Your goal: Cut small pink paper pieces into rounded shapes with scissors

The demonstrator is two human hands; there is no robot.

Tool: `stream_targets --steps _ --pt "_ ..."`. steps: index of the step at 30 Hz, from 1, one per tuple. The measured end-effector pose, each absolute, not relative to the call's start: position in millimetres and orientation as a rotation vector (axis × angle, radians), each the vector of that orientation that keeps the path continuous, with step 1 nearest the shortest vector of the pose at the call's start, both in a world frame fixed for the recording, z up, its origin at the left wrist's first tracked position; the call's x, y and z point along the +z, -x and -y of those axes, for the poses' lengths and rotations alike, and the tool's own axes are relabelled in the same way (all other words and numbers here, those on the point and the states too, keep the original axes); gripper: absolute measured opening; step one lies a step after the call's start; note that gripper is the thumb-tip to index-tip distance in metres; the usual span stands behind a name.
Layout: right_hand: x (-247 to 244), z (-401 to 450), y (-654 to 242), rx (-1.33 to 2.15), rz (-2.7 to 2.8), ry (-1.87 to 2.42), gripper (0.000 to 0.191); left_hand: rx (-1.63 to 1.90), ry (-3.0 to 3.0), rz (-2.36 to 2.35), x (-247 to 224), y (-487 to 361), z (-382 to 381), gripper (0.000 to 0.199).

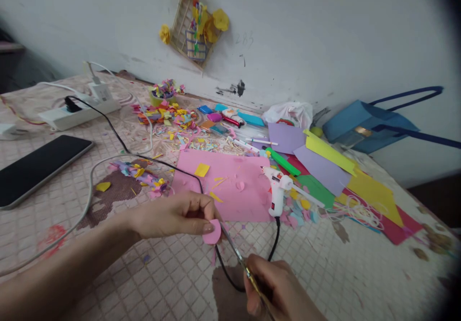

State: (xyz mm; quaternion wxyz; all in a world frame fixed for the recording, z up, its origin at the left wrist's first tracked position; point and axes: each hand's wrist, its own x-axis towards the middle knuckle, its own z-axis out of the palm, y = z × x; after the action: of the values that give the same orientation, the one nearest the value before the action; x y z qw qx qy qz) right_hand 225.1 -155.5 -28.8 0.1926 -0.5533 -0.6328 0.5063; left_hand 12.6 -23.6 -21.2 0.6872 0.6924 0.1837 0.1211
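My left hand pinches a small rounded piece of pink paper between thumb and fingertips. In my right hand is a pair of scissors, seen nearly edge-on, with silver blades and gold-coloured handles. The blade tips touch or nearly touch the right edge of the pink piece; exact contact cannot be made out. Behind both hands lies a pink sheet with yellow scraps and a small pink curl on it. A white glue gun rests at the sheet's right edge.
A black cable crosses from the power strip past the hands. At left lies a phone. Paper scraps are piled at the back. Coloured sheets and a blue bag are at right.
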Motion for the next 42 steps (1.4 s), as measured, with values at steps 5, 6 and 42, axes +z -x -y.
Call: stream_targets --steps 5,6,42 --pt "-26.0 153.7 -227.1 1.463 1.797 1.552 0.038 0.210 -1.535 -0.403 -25.9 -14.3 24.4 0.020" --pt "-25.4 153.1 -227.2 1.469 1.804 1.556 0.034 0.207 -1.534 -0.400 -26.1 -14.4 24.4 0.020" --pt "-22.9 147.1 -241.7 1.410 1.670 1.531 0.041 0.172 -1.478 -0.440 -19.9 -16.2 25.9 0.018"
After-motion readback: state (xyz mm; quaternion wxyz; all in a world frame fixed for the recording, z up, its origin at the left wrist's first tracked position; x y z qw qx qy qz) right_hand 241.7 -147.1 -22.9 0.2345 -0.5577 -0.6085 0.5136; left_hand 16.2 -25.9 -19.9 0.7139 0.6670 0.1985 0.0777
